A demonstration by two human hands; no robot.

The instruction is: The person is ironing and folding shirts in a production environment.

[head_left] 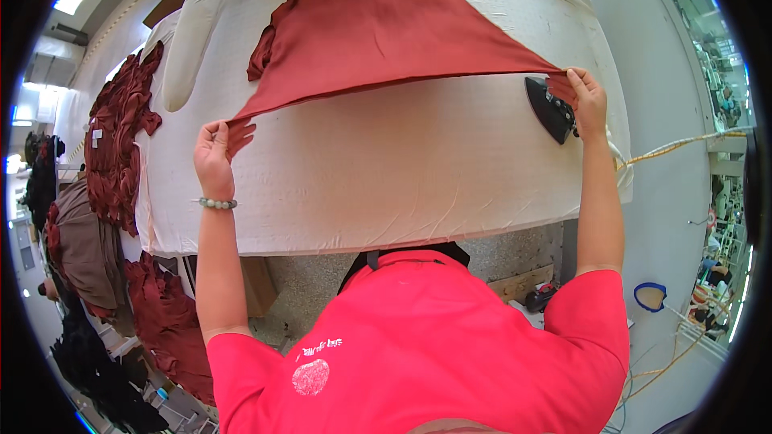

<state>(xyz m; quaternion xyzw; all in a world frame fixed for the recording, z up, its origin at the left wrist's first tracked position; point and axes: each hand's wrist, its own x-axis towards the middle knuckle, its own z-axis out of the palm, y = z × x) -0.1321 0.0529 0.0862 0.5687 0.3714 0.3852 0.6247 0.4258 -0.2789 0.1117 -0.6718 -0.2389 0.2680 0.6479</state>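
Note:
A rust-red top (386, 24) is spread over a white padded ironing table (362, 177), its neckline at the far edge. Its near hem is stretched taut between my hands. My left hand (215, 153) pinches the hem's left corner, with a beaded bracelet (217, 203) on that wrist. At the right corner, my right hand (588, 100) grips the hem between thumb and fingers. A black iron (552, 111) rests on the table just left of my right hand, partly beside the fabric's corner.
A padded white sleeve arm (195, 28) juts over the table's far left. Crumpled dark-red garments (121, 141) hang at the left edge, with more red fabric (169, 321) and brown garments (87, 249) lower down. A yellowish cord (675, 145) runs off to the right.

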